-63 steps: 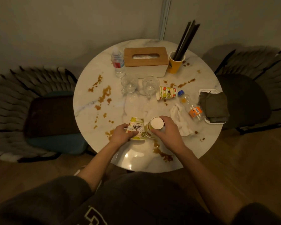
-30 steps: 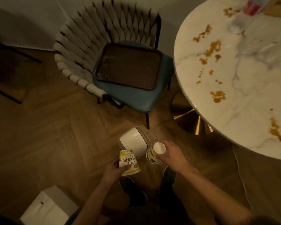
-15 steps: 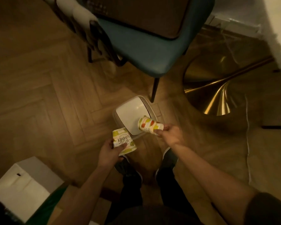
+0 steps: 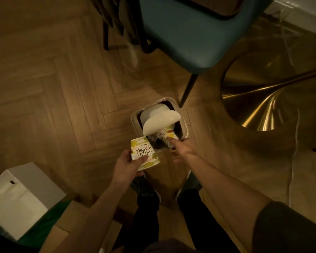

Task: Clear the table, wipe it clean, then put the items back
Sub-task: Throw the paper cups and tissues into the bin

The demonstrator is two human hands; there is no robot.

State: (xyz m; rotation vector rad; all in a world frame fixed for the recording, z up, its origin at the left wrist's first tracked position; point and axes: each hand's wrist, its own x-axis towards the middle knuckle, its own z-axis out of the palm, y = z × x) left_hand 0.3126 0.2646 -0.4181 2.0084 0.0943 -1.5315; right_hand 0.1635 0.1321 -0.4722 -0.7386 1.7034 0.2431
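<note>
A left hand (image 4: 125, 166) grips a lemon-print cup (image 4: 144, 154) on its side, thumb across the lettering, just left of a floor bin (image 4: 135, 118). The right hand (image 4: 182, 147) pinches a second cup (image 4: 165, 135), fingertips (image 4: 171, 140) on its base, pushing it under the bin's tilted white lid (image 4: 159, 121), at the near rim.

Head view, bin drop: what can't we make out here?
- Bin contents: hidden by the tilted swing lid and darkness.
- Cup in the right hand: partly under the lid; whether the fingers have let go is unclear.
- Lemon cup in the left hand: inside not visible.
- Table top: outside the frame; only its gold base shows.
</note>
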